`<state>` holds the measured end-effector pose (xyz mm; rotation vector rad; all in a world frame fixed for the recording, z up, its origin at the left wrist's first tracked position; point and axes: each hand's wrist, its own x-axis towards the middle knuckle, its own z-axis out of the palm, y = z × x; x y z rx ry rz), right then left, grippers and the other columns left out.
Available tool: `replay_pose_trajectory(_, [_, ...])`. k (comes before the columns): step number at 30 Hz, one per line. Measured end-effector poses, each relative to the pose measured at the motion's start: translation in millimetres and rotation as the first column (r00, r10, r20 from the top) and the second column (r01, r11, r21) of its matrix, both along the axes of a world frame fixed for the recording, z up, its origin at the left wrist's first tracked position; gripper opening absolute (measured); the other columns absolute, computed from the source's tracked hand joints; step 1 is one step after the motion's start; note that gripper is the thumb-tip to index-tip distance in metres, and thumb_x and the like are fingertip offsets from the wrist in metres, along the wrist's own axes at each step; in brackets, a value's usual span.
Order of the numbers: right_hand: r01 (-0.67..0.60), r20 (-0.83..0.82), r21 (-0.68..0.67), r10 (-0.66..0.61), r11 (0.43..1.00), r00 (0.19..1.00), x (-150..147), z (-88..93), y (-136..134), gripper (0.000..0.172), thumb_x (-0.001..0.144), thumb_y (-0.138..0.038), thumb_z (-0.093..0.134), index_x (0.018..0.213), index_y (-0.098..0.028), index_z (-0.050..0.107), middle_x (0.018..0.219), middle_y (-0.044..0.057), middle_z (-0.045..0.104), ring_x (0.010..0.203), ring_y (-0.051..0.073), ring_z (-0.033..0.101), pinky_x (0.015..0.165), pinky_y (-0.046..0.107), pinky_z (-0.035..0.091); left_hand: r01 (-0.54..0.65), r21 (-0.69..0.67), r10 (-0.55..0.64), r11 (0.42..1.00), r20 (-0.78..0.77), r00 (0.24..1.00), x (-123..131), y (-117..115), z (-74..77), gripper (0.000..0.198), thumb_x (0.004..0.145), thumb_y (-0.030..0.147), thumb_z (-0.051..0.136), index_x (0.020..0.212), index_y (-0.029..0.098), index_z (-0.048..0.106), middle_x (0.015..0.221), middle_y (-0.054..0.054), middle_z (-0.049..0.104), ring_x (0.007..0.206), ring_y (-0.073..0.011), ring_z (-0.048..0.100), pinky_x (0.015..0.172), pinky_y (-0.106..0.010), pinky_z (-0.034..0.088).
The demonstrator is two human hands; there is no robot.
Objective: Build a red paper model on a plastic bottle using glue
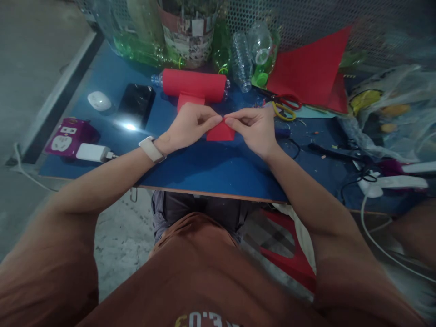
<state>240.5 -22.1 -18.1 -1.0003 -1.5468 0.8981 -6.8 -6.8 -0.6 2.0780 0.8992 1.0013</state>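
Between my two hands is a small piece of red paper (221, 132), pinched along its top edge by the fingertips. My left hand (191, 123), with a light-coloured band on the wrist, grips its left side. On the right side, my right hand (255, 129) pinches it between thumb and fingers. Just beyond them lies a clear plastic bottle wrapped in red paper (194, 84), on its side. Another red paper piece (190, 99) extends from under the wrapped bottle towards my left hand, which partly covers it.
Red-and-yellow-handled scissors (285, 111) lie right of my right hand, before large red sheets (306, 75). Plastic bottles (242, 61) and a paper-covered pot (188, 38) line the back. At left are a black phone-like object (136, 103), a white mouse (99, 101) and a purple socket adapter (66, 141).
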Motion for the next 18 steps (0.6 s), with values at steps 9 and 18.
replay_pose_trajectory(9, [-0.026, 0.013, -0.030, 0.027, 0.999, 1.000, 0.9, -0.3, -0.3, 0.034, 0.082, -0.054, 0.112, 0.100, -0.029, 0.095, 0.098, 0.004, 0.092, 0.098, 0.029, 0.088, 0.094, 0.045, 0.078, 0.016, -0.025, -0.015, 1.000, 0.046, 0.999, 0.4, 0.2, -3.5, 0.039, 0.113, 0.054, 0.080, 0.103, 0.017, 0.086, 0.087, -0.007, 0.082, 0.075, -0.0165, 0.068, 0.069, -0.031, 0.051])
replay_pose_trajectory(18, [-0.024, 0.017, -0.063, 0.025, 0.998, 1.000, -0.1, 0.2, -0.4, 0.043, 0.078, -0.064, 0.113, 0.096, -0.030, 0.095, 0.096, 0.004, 0.093, 0.095, 0.029, 0.088, 0.091, 0.044, 0.078, 0.012, -0.017, -0.012, 1.000, 0.010, 1.000, 0.1, -1.0, -1.9, 0.039, 0.114, 0.051, 0.078, 0.099, 0.017, 0.087, 0.082, -0.006, 0.080, 0.074, -0.0161, 0.068, 0.071, -0.031, 0.052])
